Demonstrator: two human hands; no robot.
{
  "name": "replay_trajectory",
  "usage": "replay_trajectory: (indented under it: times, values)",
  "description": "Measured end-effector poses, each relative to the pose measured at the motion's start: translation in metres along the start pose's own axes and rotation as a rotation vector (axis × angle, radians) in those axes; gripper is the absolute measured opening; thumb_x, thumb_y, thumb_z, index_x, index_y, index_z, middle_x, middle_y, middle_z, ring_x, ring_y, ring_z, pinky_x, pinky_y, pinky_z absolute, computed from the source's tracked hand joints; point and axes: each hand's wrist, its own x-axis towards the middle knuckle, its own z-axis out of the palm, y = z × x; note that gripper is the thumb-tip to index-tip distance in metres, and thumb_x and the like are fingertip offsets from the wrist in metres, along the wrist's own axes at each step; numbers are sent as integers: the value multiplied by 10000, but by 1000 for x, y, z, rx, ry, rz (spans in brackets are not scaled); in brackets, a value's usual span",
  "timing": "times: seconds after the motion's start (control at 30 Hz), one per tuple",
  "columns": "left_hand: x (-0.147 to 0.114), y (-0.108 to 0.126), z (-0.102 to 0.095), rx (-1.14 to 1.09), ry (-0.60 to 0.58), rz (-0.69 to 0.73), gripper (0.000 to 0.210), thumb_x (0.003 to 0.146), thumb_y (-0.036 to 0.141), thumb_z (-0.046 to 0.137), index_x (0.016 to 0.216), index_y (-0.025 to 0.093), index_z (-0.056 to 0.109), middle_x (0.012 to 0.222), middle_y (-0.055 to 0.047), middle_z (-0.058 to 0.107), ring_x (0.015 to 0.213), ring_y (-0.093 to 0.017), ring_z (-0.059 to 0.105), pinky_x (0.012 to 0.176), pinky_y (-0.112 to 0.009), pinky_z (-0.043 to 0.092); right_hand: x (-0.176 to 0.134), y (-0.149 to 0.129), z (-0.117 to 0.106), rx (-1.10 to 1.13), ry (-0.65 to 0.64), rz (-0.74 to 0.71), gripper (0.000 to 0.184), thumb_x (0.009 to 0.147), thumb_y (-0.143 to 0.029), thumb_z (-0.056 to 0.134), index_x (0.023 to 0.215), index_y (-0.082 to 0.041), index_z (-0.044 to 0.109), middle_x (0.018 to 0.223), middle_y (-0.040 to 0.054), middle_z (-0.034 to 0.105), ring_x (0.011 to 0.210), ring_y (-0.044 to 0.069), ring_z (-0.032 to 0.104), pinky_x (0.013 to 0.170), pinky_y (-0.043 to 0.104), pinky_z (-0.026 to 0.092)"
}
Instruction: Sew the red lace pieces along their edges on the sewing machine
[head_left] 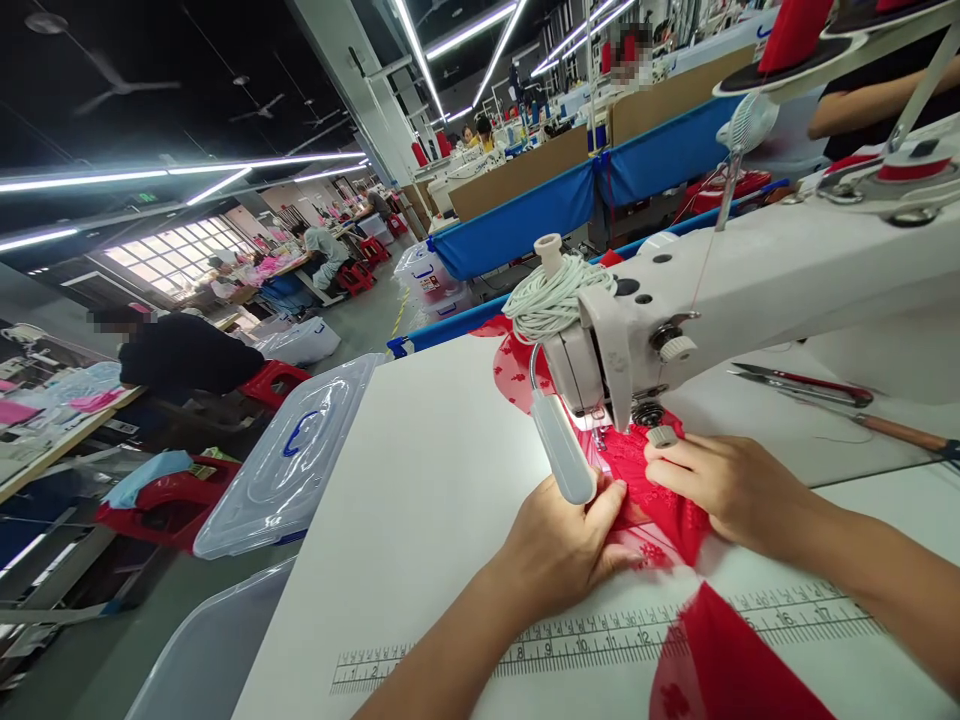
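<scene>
Red lace fabric (pixel 667 510), partly sheer with red flower motifs, lies under the needle area of a white sewing machine (pixel 787 270). My left hand (pixel 559 545) holds the sheer edge on the left, thumb and fingers closed on it just below the presser foot (pixel 599 436). On the right, my right hand (pixel 739 490) grips the bunched lace, its fingertips close to the machine's lower knob. A grey lamp (pixel 564 450) on a bent neck hangs over my left fingers and hides part of them. Another red piece (pixel 739 665) lies nearer to me.
A printed ruler (pixel 555 650) crosses the white table (pixel 405 480). Scissors (pixel 806 385) and a wooden-handled tool (pixel 900 435) lie right, under the machine arm. Lidded plastic boxes (pixel 277 465) stand left of the table. Pale cord (pixel 551 300) is coiled on the machine head. Other people sit farther off.
</scene>
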Motion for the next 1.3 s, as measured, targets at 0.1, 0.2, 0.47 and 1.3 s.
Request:
replay_trajectory:
  times: [0.1,0.2,0.47,1.3]
  values:
    - [-1,2,1,-2,-60,-43,792,1006,666,85,1067,102,638,1133,-197,636,892,-252,636,704,-376,561,-3,0,3,12,-5,-2,380,665,115,367,766,-211,533,771,8,607,614,155,453,536,314,255]
    - [-4,3,3,-12,-114,-98,813,978,724,129,1083,94,632,1060,-179,646,814,-246,627,663,-378,558,-5,0,4,11,-15,-5,380,644,109,383,779,-214,533,789,14,621,630,160,482,547,313,263]
    - [-8,3,4,31,-122,-102,786,1025,640,110,1382,82,534,1186,-206,654,944,-265,667,767,-397,591,-2,1,-1,-6,-15,-10,381,634,110,380,771,-209,540,739,10,578,606,162,457,533,308,259]
    - [-11,7,7,175,12,-90,821,988,700,117,1354,168,624,1112,-154,701,933,-269,633,788,-371,499,-3,1,-1,-10,-21,10,392,647,106,379,783,-204,576,737,21,567,645,183,438,556,320,262]
